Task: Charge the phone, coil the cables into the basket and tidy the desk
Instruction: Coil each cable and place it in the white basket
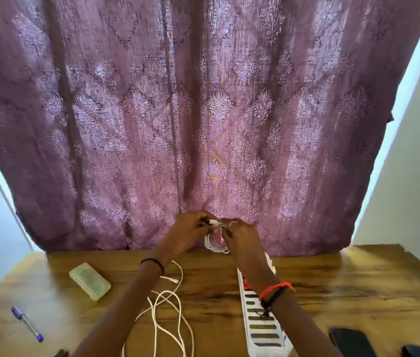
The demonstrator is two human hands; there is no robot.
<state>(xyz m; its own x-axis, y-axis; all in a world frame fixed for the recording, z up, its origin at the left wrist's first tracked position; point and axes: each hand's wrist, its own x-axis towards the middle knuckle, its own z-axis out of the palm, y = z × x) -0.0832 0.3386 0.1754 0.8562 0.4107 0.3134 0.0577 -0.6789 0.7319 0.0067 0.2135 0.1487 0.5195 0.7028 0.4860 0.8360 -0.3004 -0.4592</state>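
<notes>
Above the far desk edge: both my hands are raised in front of the purple curtain (203,99), working one small white cable bundle (215,244).
Left hand (191,231): grip closed, fingers pinching the plug end of the bundle at its top.
Right hand (242,238): grip closed on the same bundle from the other side, a ring showing on one finger; the loops hang below and between both hands.
Bundle handling: I judge it light, soft and springy, likely to uncoil if I ease off, so the place to hold is where the loops cross, with the stiff plug end pinched for control.
Loose cable (170,313): a second white cable lies in slack, overlapping loops on the desk (358,292) below my left forearm, not yet coiled.
Basket (263,328): white, slotted, on the desk under my right forearm; something red shows inside, partly hidden.
Phone (352,342): a dark flat slab near the right edge looks like it; no cable reaches it that I can see.
Other clutter: a pale green case (90,281) and a blue pen (26,323) lie on the left of the desk, well apart.
</notes>
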